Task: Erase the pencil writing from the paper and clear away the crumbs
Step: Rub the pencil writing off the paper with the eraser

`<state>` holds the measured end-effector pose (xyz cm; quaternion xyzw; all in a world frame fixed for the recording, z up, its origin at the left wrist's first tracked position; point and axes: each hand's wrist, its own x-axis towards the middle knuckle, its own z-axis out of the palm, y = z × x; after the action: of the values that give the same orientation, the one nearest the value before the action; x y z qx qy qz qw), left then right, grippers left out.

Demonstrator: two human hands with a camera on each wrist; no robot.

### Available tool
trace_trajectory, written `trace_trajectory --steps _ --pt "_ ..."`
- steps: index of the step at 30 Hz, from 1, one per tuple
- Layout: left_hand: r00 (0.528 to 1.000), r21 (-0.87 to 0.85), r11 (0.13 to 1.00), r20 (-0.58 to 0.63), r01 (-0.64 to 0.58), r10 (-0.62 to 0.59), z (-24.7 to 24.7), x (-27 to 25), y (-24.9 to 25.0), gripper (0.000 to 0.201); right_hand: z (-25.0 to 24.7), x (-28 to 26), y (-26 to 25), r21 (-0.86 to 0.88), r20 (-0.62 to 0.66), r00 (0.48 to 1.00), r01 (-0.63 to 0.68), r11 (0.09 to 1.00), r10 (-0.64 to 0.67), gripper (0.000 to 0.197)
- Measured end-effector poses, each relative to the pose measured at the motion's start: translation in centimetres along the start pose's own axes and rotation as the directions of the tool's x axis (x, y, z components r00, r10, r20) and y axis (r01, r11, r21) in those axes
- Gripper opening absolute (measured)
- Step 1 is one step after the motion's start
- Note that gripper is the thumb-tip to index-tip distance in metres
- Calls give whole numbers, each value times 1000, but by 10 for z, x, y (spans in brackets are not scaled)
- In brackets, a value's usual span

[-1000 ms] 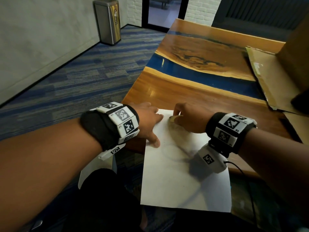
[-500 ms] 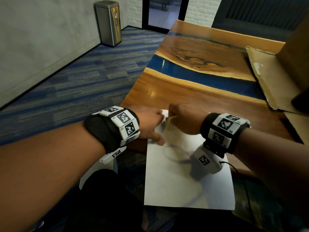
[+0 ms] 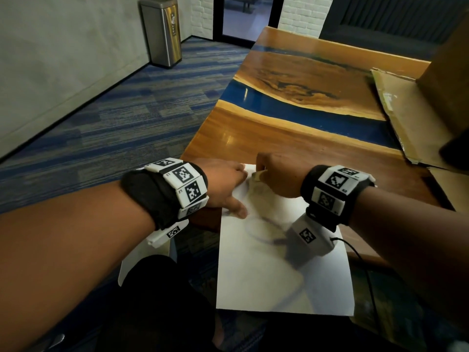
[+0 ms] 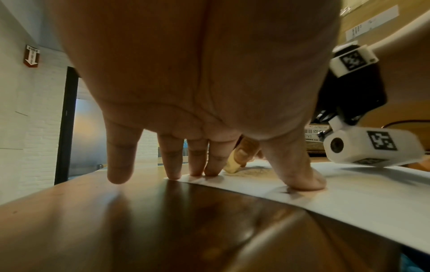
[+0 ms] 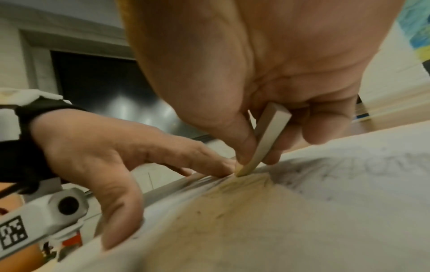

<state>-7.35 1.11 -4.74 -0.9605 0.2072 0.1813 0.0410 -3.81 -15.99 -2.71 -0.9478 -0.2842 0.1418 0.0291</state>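
A white sheet of paper (image 3: 279,275) lies on the near corner of the wooden table (image 3: 291,128), its near end overhanging the edge. My right hand (image 3: 276,174) pinches a pale eraser (image 5: 267,139) between thumb and fingers, its tip pressed to the paper (image 5: 302,211) near the far left corner. Faint pencil writing (image 5: 377,165) shows to the right of the eraser, and small dark crumbs (image 5: 218,215) lie on the sheet. My left hand (image 3: 228,186) presses the paper's left edge with straight fingers (image 4: 172,158) and thumb (image 4: 300,176). The eraser (image 4: 232,166) shows just behind them.
Flattened cardboard (image 3: 406,110) and a brown box (image 3: 451,72) take up the table's right side. A steel bin (image 3: 162,31) stands on the carpet by the far wall. The table's left edge (image 3: 200,133) drops to blue carpet.
My right hand has moved the eraser up and left along the paper toward its far left corner. The left hand keeps pressing the sheet's left edge.
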Motion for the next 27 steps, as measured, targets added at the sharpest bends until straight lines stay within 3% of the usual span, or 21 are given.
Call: trace_trajectory --steps 5,9,13,15,18,22,27 --pt "1000 -69 998 -11 3 -4 0 1 2 76 10 -11 -8 29 69 980 186 982 -188 11" --pt "1000 38 999 14 5 -5 0 1 1 88 0 -4 11 0 -17 1000 -22 1000 22 7" --pt "1000 -19 1000 -8 14 -15 -1 1 2 76 11 -14 -6 33 70 976 202 979 -204 11" --pt "1000 8 1000 3 16 -16 -2 1 2 77 8 -9 0 14 59 990 125 992 -126 4" --pt "1000 46 999 19 16 -17 -3 1 1 86 1 -2 13 11 -1 999 -55 998 55 10" --pt "1000 -9 1000 13 25 -24 -4 2 3 78 12 -14 -5 19 99 983 155 988 -156 14" --pt "998 58 998 54 24 -27 -7 2 3 92 0 -4 17 22 25 998 -65 998 65 12"
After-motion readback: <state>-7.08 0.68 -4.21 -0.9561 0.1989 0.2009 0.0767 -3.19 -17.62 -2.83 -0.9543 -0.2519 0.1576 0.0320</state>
